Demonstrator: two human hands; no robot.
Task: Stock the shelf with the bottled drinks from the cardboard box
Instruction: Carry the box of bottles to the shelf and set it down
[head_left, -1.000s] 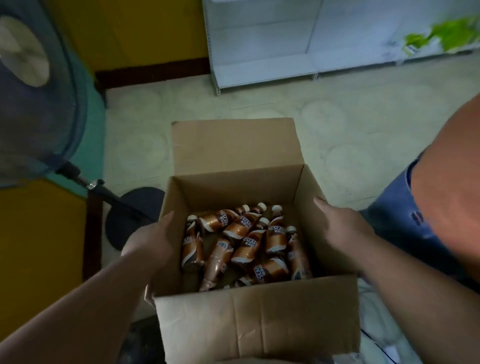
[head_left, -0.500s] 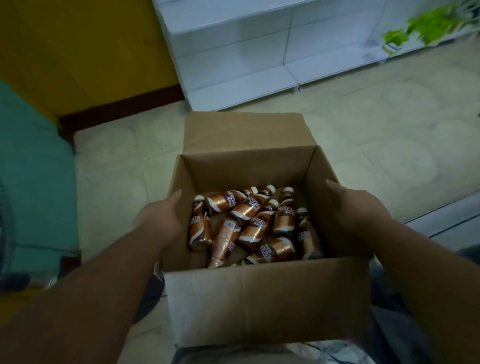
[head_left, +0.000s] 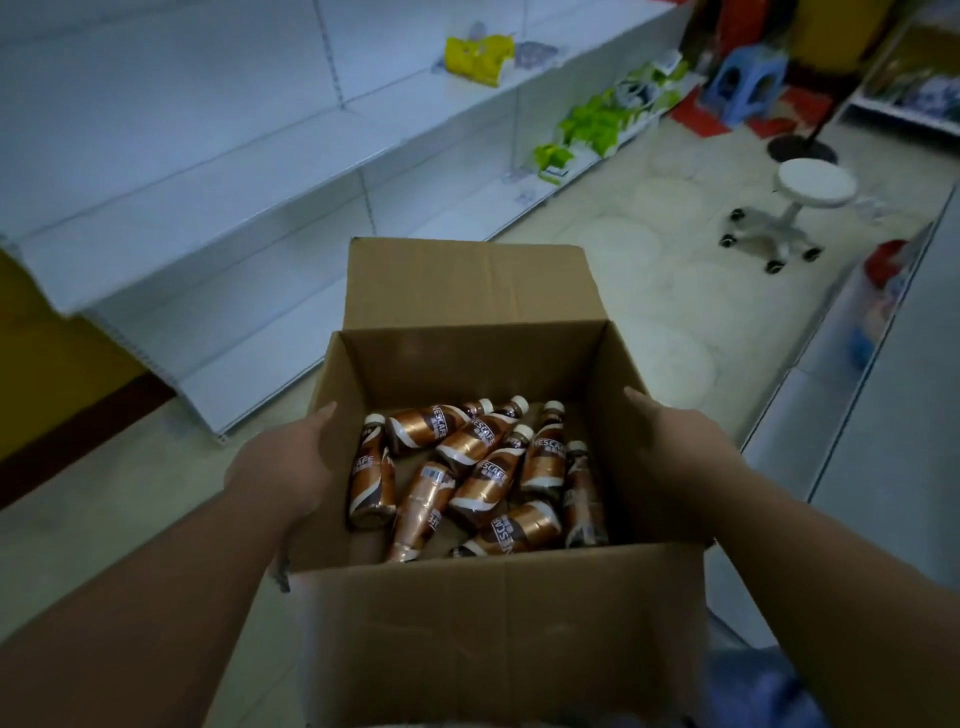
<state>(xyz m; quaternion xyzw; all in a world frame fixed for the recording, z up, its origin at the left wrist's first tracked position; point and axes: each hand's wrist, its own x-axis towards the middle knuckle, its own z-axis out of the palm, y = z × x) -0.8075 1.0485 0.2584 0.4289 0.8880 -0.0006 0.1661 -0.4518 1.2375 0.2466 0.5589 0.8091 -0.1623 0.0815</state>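
An open cardboard box (head_left: 498, 623) is held up in front of me, its far flap folded outward. Several copper-brown coffee bottles (head_left: 483, 467) with white caps lie jumbled on its floor. My left hand (head_left: 283, 465) presses flat against the box's left wall from outside. My right hand (head_left: 675, 447) grips the right wall the same way. White shelving (head_left: 208, 171) with bare boards runs along the left and top of the view, beyond the box.
Green and yellow packets (head_left: 597, 124) lie on the shelves' far end. A white wheeled stool (head_left: 795, 208) stands on the tiled floor at right. A blue plastic stool (head_left: 743, 83) sits far back. Another shelf unit (head_left: 883, 405) lines the right edge.
The view has swung right and upward with the box: the fan and yellow wall have left the frame, and the white shelves and stools have come into sight. Both hands keep their hold.
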